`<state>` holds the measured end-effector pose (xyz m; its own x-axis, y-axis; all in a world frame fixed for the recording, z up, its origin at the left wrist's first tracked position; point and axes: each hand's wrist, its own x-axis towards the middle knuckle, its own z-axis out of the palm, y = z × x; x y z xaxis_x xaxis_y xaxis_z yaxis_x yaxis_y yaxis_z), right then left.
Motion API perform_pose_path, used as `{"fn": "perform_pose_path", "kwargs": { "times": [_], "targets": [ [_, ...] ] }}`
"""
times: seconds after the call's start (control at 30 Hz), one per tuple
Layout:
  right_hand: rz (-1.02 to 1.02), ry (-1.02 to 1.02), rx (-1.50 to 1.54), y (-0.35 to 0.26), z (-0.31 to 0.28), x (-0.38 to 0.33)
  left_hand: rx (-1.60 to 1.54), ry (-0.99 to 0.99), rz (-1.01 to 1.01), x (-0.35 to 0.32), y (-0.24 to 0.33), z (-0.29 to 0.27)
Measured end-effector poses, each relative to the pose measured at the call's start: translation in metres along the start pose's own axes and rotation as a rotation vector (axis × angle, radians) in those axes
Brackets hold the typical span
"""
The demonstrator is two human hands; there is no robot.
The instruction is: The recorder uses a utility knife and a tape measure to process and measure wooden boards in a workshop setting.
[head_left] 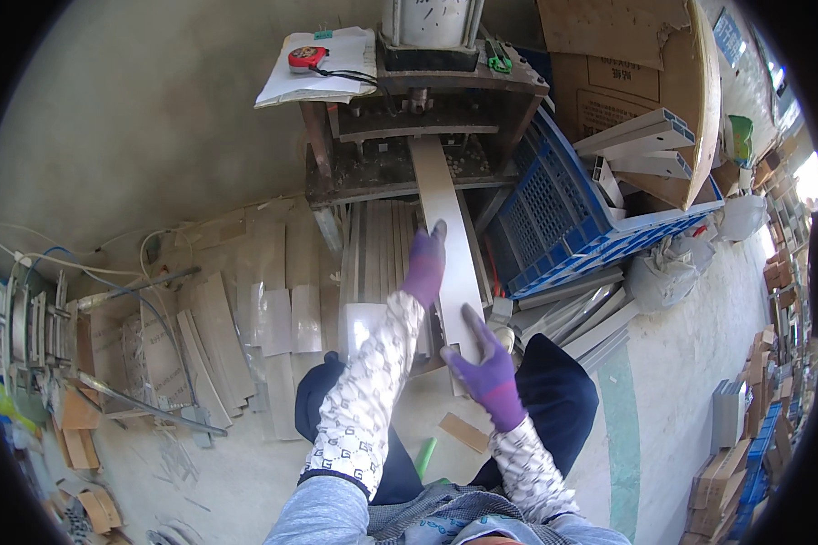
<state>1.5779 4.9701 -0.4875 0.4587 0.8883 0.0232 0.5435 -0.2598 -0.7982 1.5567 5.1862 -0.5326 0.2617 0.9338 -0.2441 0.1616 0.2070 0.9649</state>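
A long flat pale profile [447, 218] runs from under the press [415, 113] toward my lap. My left hand [424, 265], in a purple glove with dark fingertips, is closed at the profile's left edge, about midway along it; part of its grip is hidden. Nearer to me, my right hand [493, 374], gloved alike, has thumb and fingers spread over the profile's near end. Whether its fingertips press on the surface I cannot tell. A small dark notch shows in the profile beside the right thumb.
A blue plastic crate [554, 209] with cut profiles stands right of the press. Stacked long strips [377, 245] lie below the press, left of the profile. A red tape measure [306, 59] rests on papers atop the press. Cardboard pieces [463, 432] lie on the floor.
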Motion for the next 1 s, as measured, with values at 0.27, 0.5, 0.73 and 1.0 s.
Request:
{"fn": "perform_pose_path", "kwargs": {
  "times": [0.27,0.5,0.73,1.0],
  "targets": [
    [-0.035,-0.215,0.311,0.004,-0.011,0.048,-0.004,0.090,0.059,0.076,-0.002,-0.002],
    [0.046,-0.188,0.375,0.007,-0.006,0.049,-0.015,0.082,0.061,0.077,-0.001,0.004],
    [0.039,-0.169,0.365,0.007,-0.009,0.043,-0.004,0.062,0.061,0.067,0.007,0.001],
    [0.034,-0.261,-0.187,-0.014,-0.042,0.037,-0.309,-0.024,0.184,0.066,-0.016,-0.006]
  ]
}}
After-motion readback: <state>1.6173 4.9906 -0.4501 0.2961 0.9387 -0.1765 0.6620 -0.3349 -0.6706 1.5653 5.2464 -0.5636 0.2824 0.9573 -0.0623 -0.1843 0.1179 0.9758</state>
